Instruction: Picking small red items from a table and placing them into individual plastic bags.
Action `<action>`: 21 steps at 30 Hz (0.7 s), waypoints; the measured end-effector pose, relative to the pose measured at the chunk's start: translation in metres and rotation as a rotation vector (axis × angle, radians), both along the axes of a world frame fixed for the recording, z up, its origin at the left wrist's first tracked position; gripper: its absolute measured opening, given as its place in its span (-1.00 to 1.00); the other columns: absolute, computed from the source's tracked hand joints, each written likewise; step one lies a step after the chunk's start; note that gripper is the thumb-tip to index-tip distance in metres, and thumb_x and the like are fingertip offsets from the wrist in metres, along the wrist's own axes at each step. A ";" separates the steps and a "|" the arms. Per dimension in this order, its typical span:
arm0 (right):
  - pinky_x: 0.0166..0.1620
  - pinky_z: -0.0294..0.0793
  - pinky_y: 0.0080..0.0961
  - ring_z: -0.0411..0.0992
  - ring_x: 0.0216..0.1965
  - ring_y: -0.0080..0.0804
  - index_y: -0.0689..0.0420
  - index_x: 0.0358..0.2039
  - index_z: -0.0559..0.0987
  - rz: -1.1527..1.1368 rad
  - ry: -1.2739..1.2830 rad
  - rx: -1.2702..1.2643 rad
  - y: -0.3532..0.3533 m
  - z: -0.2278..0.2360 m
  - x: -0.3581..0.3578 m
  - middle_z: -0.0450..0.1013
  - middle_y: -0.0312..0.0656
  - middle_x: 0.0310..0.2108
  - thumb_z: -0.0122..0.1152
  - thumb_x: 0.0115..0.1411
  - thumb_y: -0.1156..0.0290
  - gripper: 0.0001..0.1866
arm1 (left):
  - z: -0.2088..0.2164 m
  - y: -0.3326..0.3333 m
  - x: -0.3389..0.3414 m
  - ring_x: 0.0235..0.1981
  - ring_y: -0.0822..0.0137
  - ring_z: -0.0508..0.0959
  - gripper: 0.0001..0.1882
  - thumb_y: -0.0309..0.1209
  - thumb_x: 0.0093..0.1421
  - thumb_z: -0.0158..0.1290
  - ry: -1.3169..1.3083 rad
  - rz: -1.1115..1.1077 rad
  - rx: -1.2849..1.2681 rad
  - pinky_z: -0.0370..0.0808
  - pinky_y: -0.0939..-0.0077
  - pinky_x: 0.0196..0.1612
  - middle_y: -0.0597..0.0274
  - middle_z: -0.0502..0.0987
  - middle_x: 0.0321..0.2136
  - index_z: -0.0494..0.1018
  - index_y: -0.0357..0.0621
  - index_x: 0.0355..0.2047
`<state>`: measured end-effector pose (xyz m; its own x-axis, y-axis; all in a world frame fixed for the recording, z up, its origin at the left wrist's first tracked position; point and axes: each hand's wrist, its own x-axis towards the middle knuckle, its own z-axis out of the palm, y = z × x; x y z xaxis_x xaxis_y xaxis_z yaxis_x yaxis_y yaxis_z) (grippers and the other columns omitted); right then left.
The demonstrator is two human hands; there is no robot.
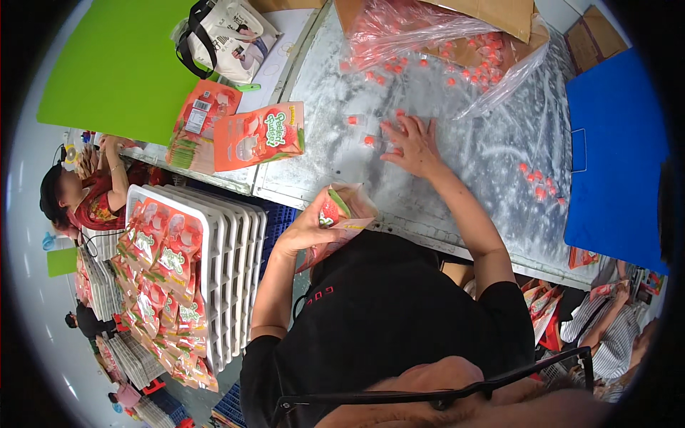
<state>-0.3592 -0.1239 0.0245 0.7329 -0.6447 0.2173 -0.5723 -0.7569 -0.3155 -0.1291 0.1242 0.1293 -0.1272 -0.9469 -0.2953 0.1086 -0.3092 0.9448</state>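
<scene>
My left hand (308,230) grips a red-and-pink printed pouch (355,207) at the table's near edge, its mouth gaping toward the tabletop. Over the metal table (321,160), my right hand (415,148) lies low with its fingers spread. Right by those fingers are a few small red candies in clear wrappers (369,140). One of them sits at the fingertips; whether a finger touches it I cannot tell. Another small group of red candies (540,191) is farther right on the table.
At the back, a carton (539,46) with a clear plastic liner (421,32) spills more candies. Flat pouches (260,135), a green cutter (248,87) and a tote bag (242,50) lie left. Stacked white crates (232,271) hold pouches. Green (107,71) and blue panels (617,157) flank the table; people work nearby.
</scene>
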 end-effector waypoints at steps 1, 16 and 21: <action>0.33 -0.10 0.58 0.16 0.34 -0.05 -0.23 0.37 0.40 -0.002 0.012 -0.025 0.000 -0.001 0.003 0.24 -0.15 0.30 0.39 0.11 -0.17 -0.18 | 0.000 0.000 0.000 0.30 0.33 0.31 0.01 -0.60 -0.08 0.26 0.002 0.008 -0.005 0.19 0.39 0.37 0.20 0.37 0.24 0.12 -0.20 0.44; 0.50 -0.01 -0.27 0.09 0.48 -0.13 0.01 0.34 0.47 -0.084 -0.684 0.669 -0.013 0.004 -0.080 0.22 -0.11 0.43 -0.07 0.44 0.21 -0.49 | 0.014 -0.007 -0.002 0.26 0.36 0.37 -0.04 -0.65 -0.05 0.20 0.039 0.061 -0.011 0.27 0.40 0.34 0.21 0.40 0.21 0.16 -0.17 0.42; 0.48 0.05 -0.06 0.10 0.44 0.02 -0.10 0.32 0.48 0.093 -0.146 0.075 0.013 0.011 -0.048 0.24 -0.18 0.41 0.24 0.32 0.15 -0.44 | 0.011 -0.011 0.001 0.27 0.34 0.36 -0.04 -0.64 -0.08 0.19 0.010 0.029 -0.088 0.23 0.41 0.36 0.19 0.40 0.22 0.17 -0.18 0.41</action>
